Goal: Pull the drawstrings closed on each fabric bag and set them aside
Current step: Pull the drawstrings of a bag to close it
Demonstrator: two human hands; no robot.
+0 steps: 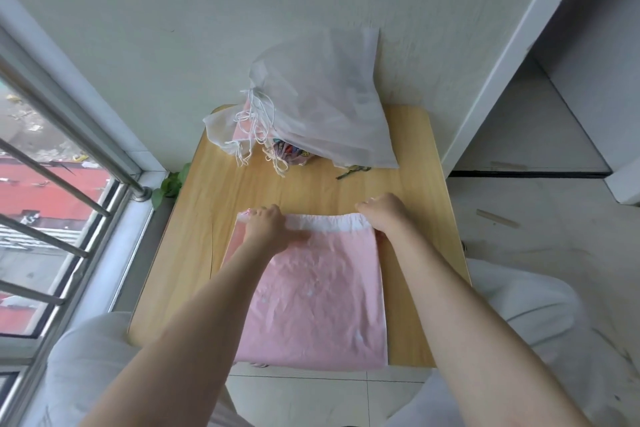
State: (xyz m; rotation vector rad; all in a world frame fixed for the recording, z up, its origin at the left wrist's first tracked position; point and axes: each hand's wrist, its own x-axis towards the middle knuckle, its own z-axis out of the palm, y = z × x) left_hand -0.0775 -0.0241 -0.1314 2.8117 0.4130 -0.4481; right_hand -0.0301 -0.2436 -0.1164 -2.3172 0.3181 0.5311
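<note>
A pink fabric bag (311, 295) with a white gathered top band (325, 221) lies flat on the wooden table (221, 191), its mouth away from me. My left hand (268, 227) grips the band's left end with curled fingers. My right hand (386, 211) grips the band's right end the same way. Behind them, against the wall, a pile of white fabric bags (318, 104) leans with loose white drawstrings (256, 121) hanging out at its left. A small patterned bag (289, 151) peeks out from under the pile.
The small table stands against a white wall. A window with metal rails (52, 156) is on the left, with a green plant (171, 184) at the table's corner. A dark scrap (353, 172) lies on the table. My knees in light trousers flank the near edge.
</note>
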